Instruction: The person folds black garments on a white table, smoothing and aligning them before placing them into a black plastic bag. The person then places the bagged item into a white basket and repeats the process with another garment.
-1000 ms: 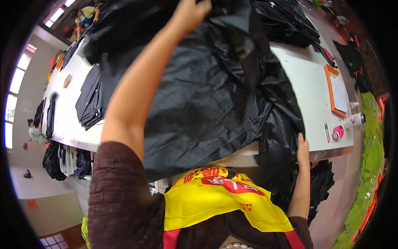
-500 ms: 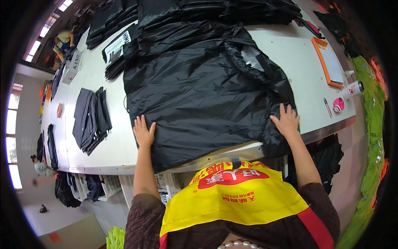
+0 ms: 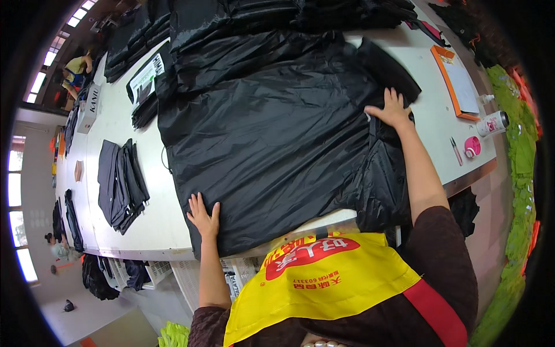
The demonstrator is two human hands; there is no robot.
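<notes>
A large black garment (image 3: 260,133) of thin shiny fabric, like a jacket, lies spread and creased on the white table. My left hand (image 3: 204,218) rests flat on its near left edge, fingers spread. Farther off, at the garment's right side, my right hand (image 3: 392,110) lies on the fabric with fingers stretched and thumb out to the left. Just beyond that hand a dark sleeve-like flap (image 3: 390,69) sticks out to the right. Bunched folds run along the right side down to the near edge. A small pale spot shows beside the right thumb.
Stacked black garments (image 3: 231,20) line the table's far side. Folded dark pieces (image 3: 121,185) and a packaged bundle (image 3: 149,87) lie on the left. On the right are an orange clipboard-like tray (image 3: 454,84), a white bottle (image 3: 492,124), a pink round object (image 3: 472,147) and a pen (image 3: 457,151).
My right hand has slid farther away along the garment's right side. The far right flap now lies outward, and the pale opening there is covered. My left hand stays on the near left edge.
</notes>
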